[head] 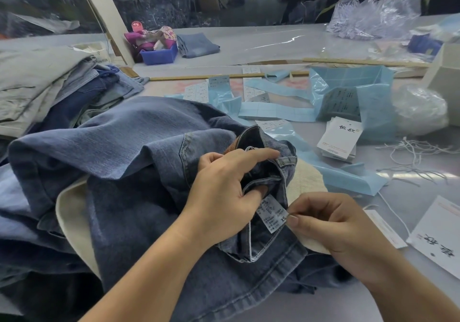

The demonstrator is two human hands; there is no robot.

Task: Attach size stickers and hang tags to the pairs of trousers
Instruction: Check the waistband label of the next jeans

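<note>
While sticker backing strips (276, 112) litter the grey worktable (323, 45), my left hand (224, 187) grips the jeans' waistband (278, 172) and my right hand (331, 224) pinches its care label (272, 213).

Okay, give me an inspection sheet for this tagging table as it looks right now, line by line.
Surface: grey table, mostly covered.
Job's things: jeans in front; care label reads XS; stack of hang tags; sticker sheets; white strings.
Clutter: blue backing strips, plastic bags, blue bin, folded trousers.
Grips: left hand holds the waistband open; right hand pinches the label.
Cables: nothing seen.
Surroundings: people far back, blurred.
</note>
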